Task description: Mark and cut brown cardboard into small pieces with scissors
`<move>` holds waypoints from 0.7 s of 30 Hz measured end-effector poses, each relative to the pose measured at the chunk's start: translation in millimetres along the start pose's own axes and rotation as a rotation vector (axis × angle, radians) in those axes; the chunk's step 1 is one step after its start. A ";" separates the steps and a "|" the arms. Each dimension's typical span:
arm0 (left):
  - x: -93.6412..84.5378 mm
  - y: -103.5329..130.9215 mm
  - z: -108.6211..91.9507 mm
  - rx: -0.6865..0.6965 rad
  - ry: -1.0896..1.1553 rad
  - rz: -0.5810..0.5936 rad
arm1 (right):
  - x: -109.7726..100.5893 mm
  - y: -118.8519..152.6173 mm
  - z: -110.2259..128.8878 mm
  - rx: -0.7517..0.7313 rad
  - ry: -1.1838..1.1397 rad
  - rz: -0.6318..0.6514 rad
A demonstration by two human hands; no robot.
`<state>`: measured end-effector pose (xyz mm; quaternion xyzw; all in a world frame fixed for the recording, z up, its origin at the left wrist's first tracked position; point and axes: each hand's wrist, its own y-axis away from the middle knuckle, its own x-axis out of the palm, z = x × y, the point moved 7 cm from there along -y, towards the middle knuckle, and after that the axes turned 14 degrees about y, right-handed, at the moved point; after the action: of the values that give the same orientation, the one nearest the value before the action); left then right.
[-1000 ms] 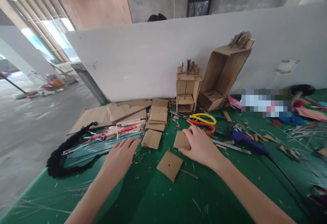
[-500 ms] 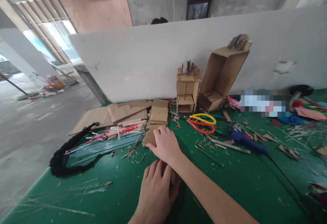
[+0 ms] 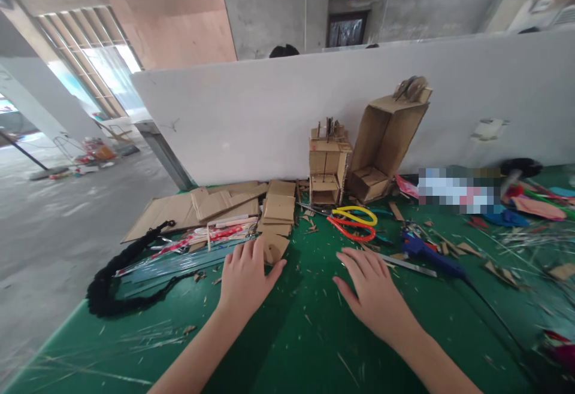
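My left hand [image 3: 247,277] is spread low over the green table [image 3: 287,328], its fingertips beside a small cardboard piece [image 3: 275,248] with a hole in it. Fingers apart and with nothing in it, my right hand [image 3: 375,289] hovers or rests near the metal blade [image 3: 408,265]. Behind it lie scissors with yellow and red handles [image 3: 353,226]. Stacked cardboard pieces [image 3: 278,202] sit beyond my left hand.
Two cardboard structures, a small one [image 3: 326,166] and a tall one [image 3: 381,142], stand against the white partition [image 3: 233,124]. A blue glue gun [image 3: 431,253] with its cord lies right. Black yarn [image 3: 105,289] and thin sticks [image 3: 184,262] lie left.
My hands have moved apart, the left forward to the left and the right to the right. The holed cardboard piece near the stack is now uncovered. The view has tilted up slightly.
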<state>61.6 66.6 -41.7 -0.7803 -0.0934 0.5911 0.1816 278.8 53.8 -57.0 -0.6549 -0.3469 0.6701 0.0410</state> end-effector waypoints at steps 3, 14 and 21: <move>8.3 -6.0 4.5 -0.036 -0.059 0.004 | 6.0 19.6 -18.1 -0.032 0.072 0.025; 15.5 1.3 19.6 -0.097 0.164 -0.134 | 24.7 14.2 -36.1 0.101 0.037 0.093; -11.4 -30.9 66.2 -0.192 0.170 -0.242 | 24.9 11.4 -37.2 0.093 0.026 0.107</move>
<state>-2.8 102.3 -35.0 -0.8243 -0.2271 0.4852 0.1833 313.6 73.2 -80.4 -0.6787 -0.2791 0.6781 0.0401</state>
